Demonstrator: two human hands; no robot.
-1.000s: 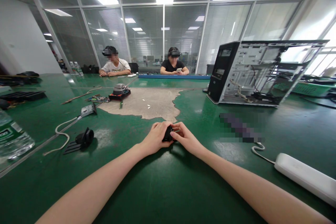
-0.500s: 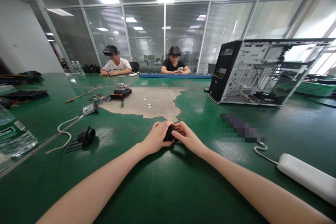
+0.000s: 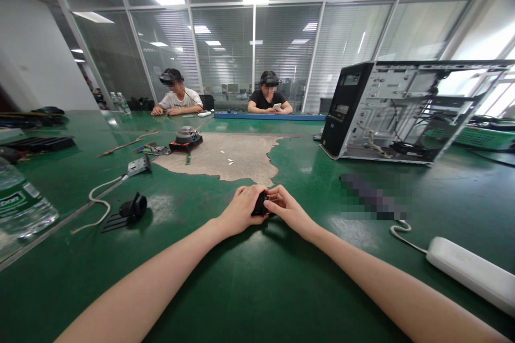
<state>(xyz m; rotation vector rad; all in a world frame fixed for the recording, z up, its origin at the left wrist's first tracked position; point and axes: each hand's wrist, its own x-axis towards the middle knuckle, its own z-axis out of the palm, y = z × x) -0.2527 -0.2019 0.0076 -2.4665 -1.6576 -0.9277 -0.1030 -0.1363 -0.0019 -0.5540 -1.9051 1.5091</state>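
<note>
Between my two hands, just above the green tabletop, is a small dark black part; most of it is covered by fingers, so its kind cannot be made out. My left hand wraps round it from the left, fingers over the top and thumb below. From the right, my right hand pinches its near side with thumb and fingertips. To the left of my left arm lies a black plastic piece with a round opening and long prongs.
An open computer case stands at the back right. A white power strip lies at the right edge, a water bottle at the left. Farther off are a heatsink fan and a metal bracket. Two people sit across the table.
</note>
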